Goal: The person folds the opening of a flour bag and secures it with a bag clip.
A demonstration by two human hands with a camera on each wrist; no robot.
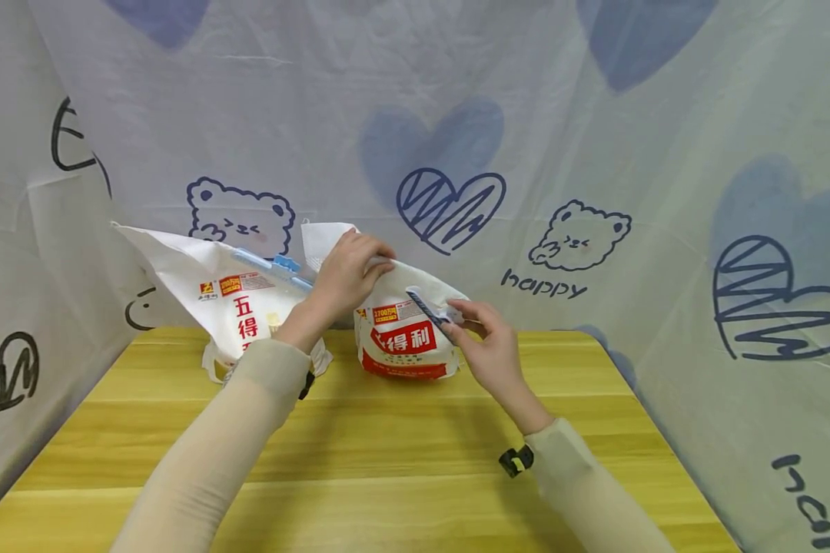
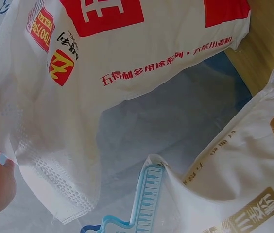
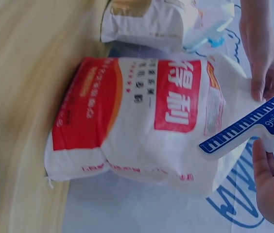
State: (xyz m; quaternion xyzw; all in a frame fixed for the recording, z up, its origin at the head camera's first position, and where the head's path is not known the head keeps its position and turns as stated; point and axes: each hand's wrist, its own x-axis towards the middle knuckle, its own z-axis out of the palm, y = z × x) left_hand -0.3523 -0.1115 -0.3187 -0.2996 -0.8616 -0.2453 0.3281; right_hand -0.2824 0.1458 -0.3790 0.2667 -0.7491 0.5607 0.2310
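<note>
A white flour bag (image 1: 404,338) with red panels stands upright near the back of the table. My left hand (image 1: 351,269) pinches its top, thumb in front and fingers behind, as the left wrist view shows at its edge. My right hand (image 1: 487,346) holds a dark blue and white clip (image 3: 239,128) with a piano-key pattern, thumb on one side and fingers at its handle. The long bar of the clip overlaps the bag's upper right part in the head view. Whether its jaws grip the bag, I cannot tell.
Left of it stands a second white flour bag (image 1: 214,303), its top leaning up and left, with a light blue piano-key clip (image 2: 149,194) across it. A printed cloth (image 1: 443,92) hangs close behind the wooden table (image 1: 387,499) and down both sides.
</note>
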